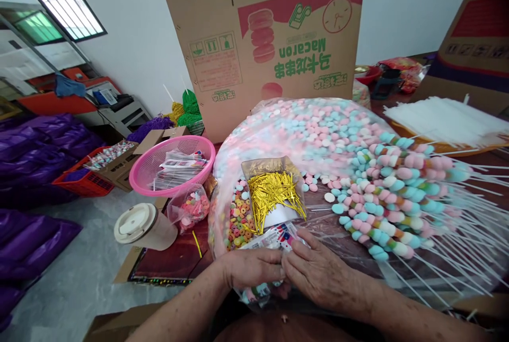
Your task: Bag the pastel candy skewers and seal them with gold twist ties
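My left hand (254, 268) and my right hand (318, 273) meet at the table's near edge, closed on a printed clear candy wrapper (274, 237). Pastel candies (256, 293) show in clear plastic below my left hand; the fingers partly hide them. Just beyond the hands sits an opened pouch of gold twist ties (274, 193). Colourful ring candies (240, 217) lie in a clear bag left of the pouch. To my right, a big stack of candy skewers (397, 193) lies with white sticks pointing right.
Behind the pouch spreads a large bag of pink, blue and white candies (318, 124), before a tall cardboard box (214, 18). On the left are a pink basket (139, 177) of wrappers, a lidded cup (159, 230) and a small candy bag (193, 209). White sticks (445, 119) fill a tray at right.
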Motion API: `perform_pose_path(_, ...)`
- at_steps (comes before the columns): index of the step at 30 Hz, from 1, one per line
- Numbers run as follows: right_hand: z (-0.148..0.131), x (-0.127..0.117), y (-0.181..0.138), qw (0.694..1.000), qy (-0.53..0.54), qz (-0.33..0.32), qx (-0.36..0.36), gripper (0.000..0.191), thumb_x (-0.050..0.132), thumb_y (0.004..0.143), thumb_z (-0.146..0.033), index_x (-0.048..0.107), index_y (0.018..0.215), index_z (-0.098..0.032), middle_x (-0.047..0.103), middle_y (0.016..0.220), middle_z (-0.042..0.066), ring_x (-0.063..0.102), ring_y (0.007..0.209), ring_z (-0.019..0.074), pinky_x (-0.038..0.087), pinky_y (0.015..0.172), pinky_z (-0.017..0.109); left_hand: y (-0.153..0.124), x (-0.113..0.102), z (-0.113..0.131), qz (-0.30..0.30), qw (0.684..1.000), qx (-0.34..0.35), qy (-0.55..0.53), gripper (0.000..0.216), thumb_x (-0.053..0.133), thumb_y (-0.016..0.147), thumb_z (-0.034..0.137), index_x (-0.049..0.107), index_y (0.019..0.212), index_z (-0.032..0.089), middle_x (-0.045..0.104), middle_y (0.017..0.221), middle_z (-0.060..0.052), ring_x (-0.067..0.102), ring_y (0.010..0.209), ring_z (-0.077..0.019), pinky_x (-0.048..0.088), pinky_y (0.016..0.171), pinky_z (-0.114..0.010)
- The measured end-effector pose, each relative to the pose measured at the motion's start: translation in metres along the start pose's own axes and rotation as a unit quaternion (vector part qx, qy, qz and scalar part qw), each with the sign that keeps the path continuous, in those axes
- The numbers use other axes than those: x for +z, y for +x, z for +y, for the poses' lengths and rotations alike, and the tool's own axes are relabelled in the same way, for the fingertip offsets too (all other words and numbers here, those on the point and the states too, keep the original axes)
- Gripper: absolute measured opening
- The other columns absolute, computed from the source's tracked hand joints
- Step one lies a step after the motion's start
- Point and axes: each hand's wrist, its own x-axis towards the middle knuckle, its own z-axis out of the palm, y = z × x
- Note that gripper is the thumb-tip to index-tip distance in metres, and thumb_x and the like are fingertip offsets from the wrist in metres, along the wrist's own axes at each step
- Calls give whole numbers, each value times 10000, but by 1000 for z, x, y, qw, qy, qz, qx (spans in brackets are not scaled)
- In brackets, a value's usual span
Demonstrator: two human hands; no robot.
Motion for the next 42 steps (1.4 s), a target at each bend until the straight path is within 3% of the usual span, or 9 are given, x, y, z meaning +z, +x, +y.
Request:
perform_pose_path(4, -4, 3, 5, 999, 21, -30, 10, 224, 378, 819, -81, 596, 848, -123, 620, 726, 93, 546, 730, 233, 374, 850, 498, -5, -8, -3, -23, 987, -36, 155, 257, 512, 799, 428, 612, 713, 207, 607, 656, -37, 575, 560, -177, 469, 593, -327)
perform_pose_path(7, -12, 10, 12, 959, 206, -82, 175, 166, 399, 790, -152, 552, 727, -159, 612, 693, 101, 543, 667, 210, 460, 704, 404, -4, -7, -8, 82, 877, 59, 469, 139, 527, 786, 289, 592, 717, 187, 606, 671, -74, 578, 619, -224, 466, 621, -360)
perform_pose_path(11, -15, 12, 27, 664, 609, -167, 401, 225, 256, 822, -248, 381, 637, -219, 382, 448, -53, 409, 394, 119, 431, 430, 249, -13, -7, -13, 132, 666, 183, 711, 139, 474, 809, 154, 584, 894, 140, 619, 792, -117, 577, 759, -247, 459, 716, -401)
perform_pose_path(13, -5, 13, 36, 602, 661, -198, 401, 226, 267, 800, -281, 362, 603, -221, 293, 378, -83, 365, 323, 113, 400, 383, 238, -22, -10, -18, 166, 636, 249, 712, 195, 404, 846, 145, 577, 937, 138, 623, 792, -104, 576, 744, -218, 464, 702, -374)
perform_pose_path(16, 26, 25, 53, 709, 547, -155, 417, 277, 317, 808, -304, 443, 586, -196, 476, 452, -22, 490, 436, 129, 412, 468, 235, -29, -14, -30, 313, 733, 266, 542, 214, 404, 851, 192, 613, 855, 147, 624, 726, -79, 573, 683, -177, 460, 637, -297)
perform_pose_path(19, 58, 49, 75, 770, 414, -79, 479, 269, 322, 849, -282, 497, 670, -184, 590, 741, 55, 543, 761, 161, 407, 665, 257, -24, -16, -38, 466, 854, 152, 175, 168, 529, 782, 277, 637, 742, 156, 598, 611, -23, 560, 586, -142, 439, 555, -244)
perform_pose_path(24, 74, 78, 99, 812, 278, -91, 504, 176, 492, 719, -104, 490, 556, -169, 570, 730, 79, 516, 795, 192, 342, 687, 280, -12, -17, -33, 504, 816, 47, -278, 231, 705, 543, 292, 601, 699, 157, 608, 576, 14, 511, 400, -109, 357, 385, -211)
perform_pose_path(35, 66, 15, 54, 836, 307, -74, 448, 132, 388, 828, -205, 466, 721, -196, 491, 595, -33, 439, 548, 112, 306, 515, 213, 12, -15, -17, 457, 828, 62, -318, 235, 696, 520, 265, 602, 700, 148, 608, 524, 7, 509, 365, -122, 372, 373, -228)
perform_pose_path(42, 10, 25, 63, 724, 539, 19, 429, 278, 468, 814, -409, 445, 644, -191, 481, 567, -36, 424, 535, 104, 332, 495, 214, 16, -2, -18, 458, 850, 118, -233, 86, 636, 595, 205, 644, 660, 149, 568, 556, 29, 516, 525, -105, 418, 538, -218)
